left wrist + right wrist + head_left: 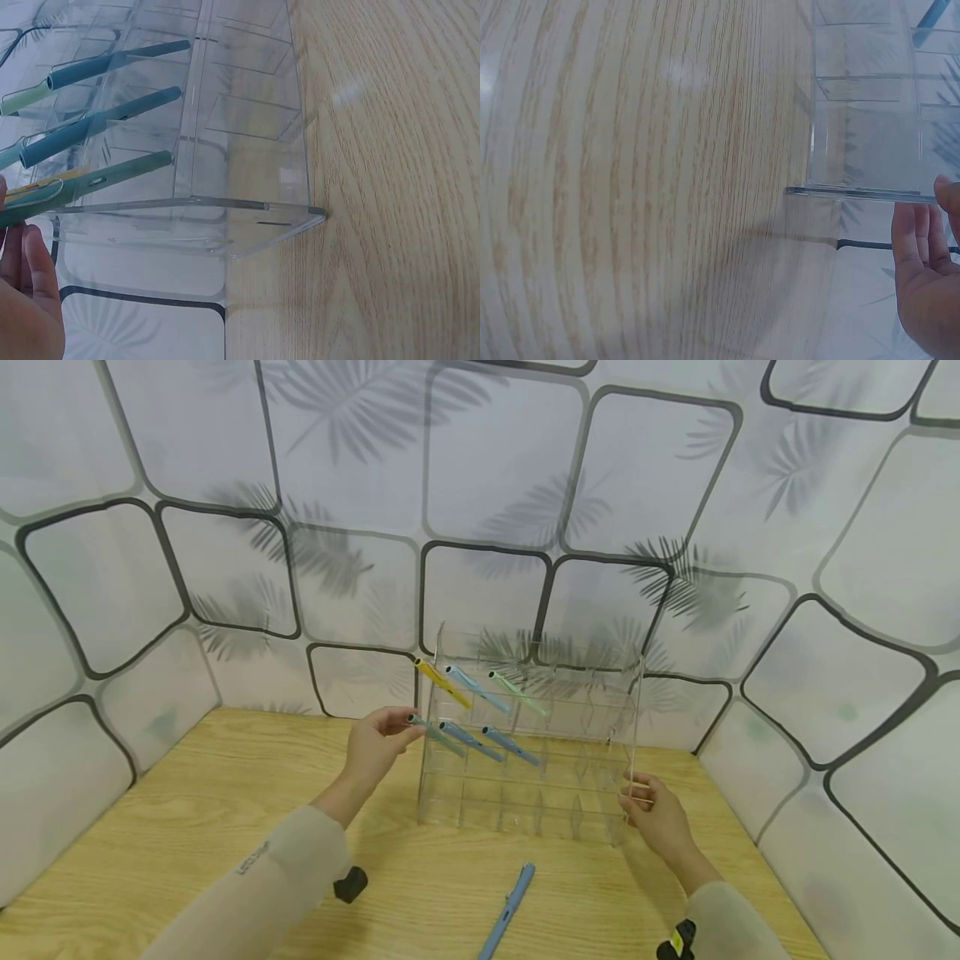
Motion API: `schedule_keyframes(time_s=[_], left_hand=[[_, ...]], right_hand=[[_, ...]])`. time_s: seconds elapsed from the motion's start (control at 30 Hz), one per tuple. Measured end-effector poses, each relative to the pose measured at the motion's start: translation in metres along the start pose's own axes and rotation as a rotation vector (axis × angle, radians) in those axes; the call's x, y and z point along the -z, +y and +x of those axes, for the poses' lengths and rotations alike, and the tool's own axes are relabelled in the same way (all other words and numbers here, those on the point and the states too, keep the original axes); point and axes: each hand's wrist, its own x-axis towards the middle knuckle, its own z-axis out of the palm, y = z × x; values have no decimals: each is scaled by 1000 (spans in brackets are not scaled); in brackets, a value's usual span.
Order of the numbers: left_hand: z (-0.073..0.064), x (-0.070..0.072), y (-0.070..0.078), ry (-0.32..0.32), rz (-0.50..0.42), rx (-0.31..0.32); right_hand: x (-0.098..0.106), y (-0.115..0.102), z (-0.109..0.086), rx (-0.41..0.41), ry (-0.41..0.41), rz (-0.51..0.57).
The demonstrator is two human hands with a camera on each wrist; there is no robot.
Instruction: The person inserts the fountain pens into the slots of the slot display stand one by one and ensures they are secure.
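Note:
A clear acrylic display rack (480,814) with tiered compartments stands on the table. My left hand (378,743) is at the rack's left side, pinching the upper end of a dull green pen (112,174) that slants in the middle tier. Beside that pen lie two blue pens (471,741) (512,746). On the tier above rest a yellow pen (442,682), a light blue pen (477,689) and a pale green pen (519,692). My right hand (660,814) grips the rack's right side panel (855,193), thumb on one face and fingers on the other.
A blue pen (508,910) lies loose on the wooden table (247,827) in front of the rack. Patterned fabric walls (360,585) enclose the table at the back and on both sides.

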Motion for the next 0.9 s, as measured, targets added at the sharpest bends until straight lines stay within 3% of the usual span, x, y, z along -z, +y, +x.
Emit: schedule_keyframes(time_s=[0.33,0.47,0.6,0.9], left_hand=[[7,16,-3,-197,-45,-96],[6,18,-2,-233,-48,-110],[6,18,-2,-217,-40,-100],[5,11,2,-113,-6,-67]], right_hand=[[0,1,0,-1,1,-11],[0,1,0,-1,0,-10],[0,0,-1,0,-7,-5],[0,0,0,3,4,4]])
